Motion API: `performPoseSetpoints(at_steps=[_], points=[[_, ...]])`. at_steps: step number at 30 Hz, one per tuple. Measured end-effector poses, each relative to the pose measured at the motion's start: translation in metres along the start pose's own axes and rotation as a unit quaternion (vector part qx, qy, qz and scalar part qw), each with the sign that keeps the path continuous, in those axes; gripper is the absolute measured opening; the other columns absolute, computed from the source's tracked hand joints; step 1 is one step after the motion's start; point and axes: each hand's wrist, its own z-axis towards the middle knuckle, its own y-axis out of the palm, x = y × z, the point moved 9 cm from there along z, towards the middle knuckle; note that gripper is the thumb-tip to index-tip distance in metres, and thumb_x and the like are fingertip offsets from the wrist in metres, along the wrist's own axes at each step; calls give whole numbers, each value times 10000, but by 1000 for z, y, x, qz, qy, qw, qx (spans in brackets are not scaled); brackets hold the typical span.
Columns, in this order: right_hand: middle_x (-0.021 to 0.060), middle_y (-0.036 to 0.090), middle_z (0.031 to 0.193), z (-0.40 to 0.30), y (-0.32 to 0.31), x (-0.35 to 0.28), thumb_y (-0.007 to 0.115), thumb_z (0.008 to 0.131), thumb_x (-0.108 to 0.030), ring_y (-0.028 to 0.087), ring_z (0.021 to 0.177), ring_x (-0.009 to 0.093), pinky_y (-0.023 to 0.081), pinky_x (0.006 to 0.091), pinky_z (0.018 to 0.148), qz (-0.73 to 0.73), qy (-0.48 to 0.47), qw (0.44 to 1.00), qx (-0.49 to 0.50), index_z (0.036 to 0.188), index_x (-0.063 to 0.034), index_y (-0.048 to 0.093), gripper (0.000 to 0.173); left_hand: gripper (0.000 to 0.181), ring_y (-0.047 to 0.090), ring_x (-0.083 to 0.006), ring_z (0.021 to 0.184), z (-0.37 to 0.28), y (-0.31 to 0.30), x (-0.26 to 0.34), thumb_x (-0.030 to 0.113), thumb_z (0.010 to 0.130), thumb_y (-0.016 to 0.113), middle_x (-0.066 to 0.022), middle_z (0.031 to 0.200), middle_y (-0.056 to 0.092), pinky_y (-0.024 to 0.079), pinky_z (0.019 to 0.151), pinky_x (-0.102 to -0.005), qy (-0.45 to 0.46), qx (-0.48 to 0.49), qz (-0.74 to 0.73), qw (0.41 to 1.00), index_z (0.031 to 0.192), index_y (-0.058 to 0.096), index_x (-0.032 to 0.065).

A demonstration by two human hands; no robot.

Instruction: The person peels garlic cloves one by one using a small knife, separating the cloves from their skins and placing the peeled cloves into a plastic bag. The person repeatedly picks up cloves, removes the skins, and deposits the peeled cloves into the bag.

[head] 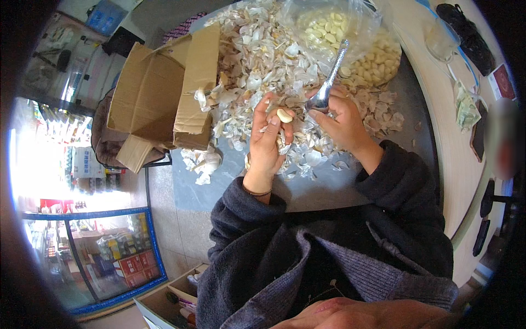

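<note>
A peeled garlic clove [284, 115] is pinched between the thumb and fingers of my left hand [266, 142]. My right hand [343, 119] grips a metal spoon [331, 80] by its bowl end, the patterned handle pointing up and away from me. Beneath both hands spreads a deep heap of papery garlic skins [259, 70]. Beyond my right hand, a clear plastic bag [361, 24] holds many peeled cloves [376, 61]. A whole garlic bulb [211, 161] lies near the table's left edge, partly among skins.
An open cardboard box [150, 94] stands left of the heap. The grey table [197, 189] shows along its near edge. On the right, a pale counter [419, 61] bears a glass jar [441, 41], a banknote [467, 107] and a black bag [464, 37]. A glass display case [111, 255] stands at left.
</note>
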Motion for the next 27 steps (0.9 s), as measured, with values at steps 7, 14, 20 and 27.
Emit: performPoseSetpoints(at_steps=[7, 14, 20, 27], points=[[153, 462, 599, -4, 6, 10, 675, 709, -121, 447, 532, 257, 330, 351, 482, 35, 36, 999, -4, 623, 26, 434, 296, 551, 473, -97, 608, 0, 1, -1, 114, 892, 479, -105, 932, 583, 403, 539, -213, 10, 25, 62, 998, 1368, 202, 99], [140, 528, 816, -9, -1, 7, 662, 717, -100, 563, 713, 279, 439, 319, 577, 62, -5, 997, 47, 810, 14, 580, 168, 318, 490, -98, 598, 16, 44, 30, 34, 870, 480, -92, 932, 604, 414, 545, -202, -63, 45, 178, 981, 1174, 390, 49], [121, 497, 714, -5, 7, 13, 660, 727, -129, 505, 596, 224, 389, 315, 508, 99, 32, 993, 49, 745, 22, 537, 195, 356, 500, -105, 626, 139, 87, 49, 103, 870, 506, -94, 980, 591, 413, 557, -230, 45, -2, 321, 946, 1187, 405, -23], [110, 517, 637, -10, 7, 18, 652, 758, -172, 535, 629, 197, 404, 300, 570, 128, 23, 991, 25, 769, -9, 562, 186, 223, 466, -98, 668, 99, 61, 26, 191, 888, 473, -45, 939, 551, 402, 625, -234, -5, 88, 168, 982, 1019, 523, 18]])
